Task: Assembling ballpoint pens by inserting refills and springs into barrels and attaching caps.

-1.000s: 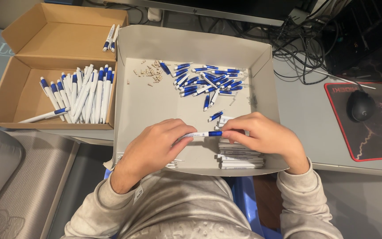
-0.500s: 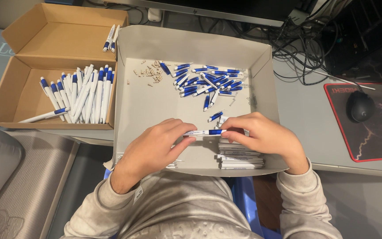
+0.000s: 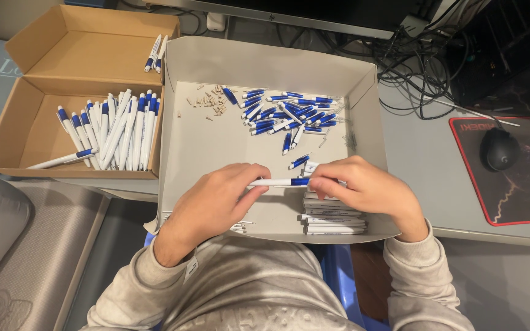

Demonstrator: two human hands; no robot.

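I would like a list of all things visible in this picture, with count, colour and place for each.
pen: one, white and blue, held between both hands
white tray: one, centre
blue pen parts: a pile, too many to count, tray's far side
small beige pieces: a scatter, tray's far left
white barrels: a stack, tray's near right
cardboard box: one, brown, left
finished pens: many, white and blue, in the box
mouse: one, black, on a black and red mat
cables: black, far right
left hand: on the pen's white end
right hand: on its blue end

Grey desk (image 3: pixel 424 159), white tray (image 3: pixel 265 61), mouse pad (image 3: pixel 522 202), cables (image 3: pixel 418 67)
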